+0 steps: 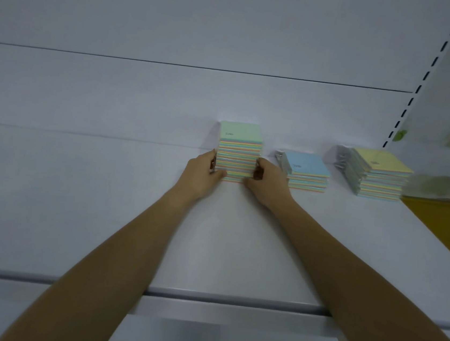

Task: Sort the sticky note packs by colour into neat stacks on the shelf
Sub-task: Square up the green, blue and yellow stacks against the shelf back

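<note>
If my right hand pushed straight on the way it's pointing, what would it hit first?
The green-topped stack: the right hand already presses its right side, pointing up-left. Beyond lies the left hand, then probably the back panel.

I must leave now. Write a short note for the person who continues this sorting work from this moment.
Left hand and right hand press the two sides of the green-topped stack, the tallest one, on the white shelf.
The blue-topped stack stands to its right, lowest. The yellow-topped stack is furthest right; its packs are staggered.
Done: three colour stacks formed.
Left: probably finish squaring the green one, then straighten the yellow one. No loose packs in view.
</note>
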Tool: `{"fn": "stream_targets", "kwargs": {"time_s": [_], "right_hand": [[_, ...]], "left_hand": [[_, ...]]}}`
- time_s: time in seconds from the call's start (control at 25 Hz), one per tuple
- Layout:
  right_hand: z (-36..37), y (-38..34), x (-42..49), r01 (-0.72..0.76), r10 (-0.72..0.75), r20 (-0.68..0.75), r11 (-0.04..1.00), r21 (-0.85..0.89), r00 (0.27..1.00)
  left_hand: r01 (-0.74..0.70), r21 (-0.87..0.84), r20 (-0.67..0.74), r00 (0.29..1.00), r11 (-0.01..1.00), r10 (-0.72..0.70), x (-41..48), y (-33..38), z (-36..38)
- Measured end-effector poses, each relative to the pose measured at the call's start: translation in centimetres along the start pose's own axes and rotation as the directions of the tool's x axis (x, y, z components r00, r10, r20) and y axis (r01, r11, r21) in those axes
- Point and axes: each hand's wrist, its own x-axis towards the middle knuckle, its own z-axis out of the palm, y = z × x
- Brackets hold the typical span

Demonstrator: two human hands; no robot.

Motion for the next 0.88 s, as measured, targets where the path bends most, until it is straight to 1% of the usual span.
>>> {"fn": "stream_targets", "kwargs": {"time_s": [0.12,0.24,0.28,0.4,0.48,0.52,0.6,0.64,0.76,0.8,0.84,0.88], "right_hand": [[0.1,0.1,0.1,0.012,-0.012,-0.018,1.0,0.018,1.0],[0.2,0.1,0.2,-0.018,0.021,-0.026,0.997,0.081,0.999],[0.3,0.1,0.2,-0.017,0.02,-0.037,0.997,0.074,0.999],[0.7,0.0,0.2,0.04,-0.043,-0.097,0.999,-0.026,0.994],[0.6,-0.3,0.2,0.088,-0.091,-0.149,0.996,-0.025,0.985],[0.5,-0.5,0.2,0.103,-0.1,-0.186,0.995,0.011,0.978],[0.4,-0.7,0.3,0.136,-0.115,-0.25,0.988,0.07,0.962],[0.3,-0.8,0.2,0.14,-0.114,-0.259,0.987,0.083,0.959],[0.4,-1.3,0.0,0.119,-0.093,-0.266,0.989,0.085,0.96],[0.1,-1.3,-0.2,0.122,-0.087,-0.3,0.988,0.098,0.95],[-0.6,-1.4,-0.3,0.147,-0.096,-0.356,0.982,0.117,0.93],[-1.8,-1.3,-0.2,0.193,-0.127,-0.411,0.973,0.124,0.903]], "left_hand": [[0.015,-0.01,0.02,1.0,1.0,-0.015,0.1,0.1,0.0],[0.074,-0.166,-0.007,0.997,0.983,-0.076,-0.1,0.6,-0.2],[0.083,-0.168,-0.023,0.996,0.982,-0.088,0.0,0.6,-0.2],[0.084,-0.086,-0.06,0.994,0.993,-0.089,0.0,0.9,0.1],[0.108,-0.134,-0.129,0.984,0.985,-0.125,0.1,1.6,0.1],[0.085,-0.167,-0.177,0.977,0.982,-0.115,0.1,1.9,0.1],[0.004,-0.159,-0.242,0.969,0.987,-0.043,0.3,2.2,0.0],[-0.002,-0.158,-0.25,0.968,0.987,-0.038,0.4,2.3,0.0],[0.056,-0.163,-0.228,0.969,0.985,-0.092,0.8,2.3,-0.1],[0.07,-0.139,-0.257,0.961,0.988,-0.104,0.6,2.5,-0.2],[0.045,-0.107,-0.327,0.942,0.993,-0.078,0.3,2.8,-0.3],[-0.045,-0.066,-0.406,0.914,0.997,0.014,-0.3,3.4,-0.5]]}}
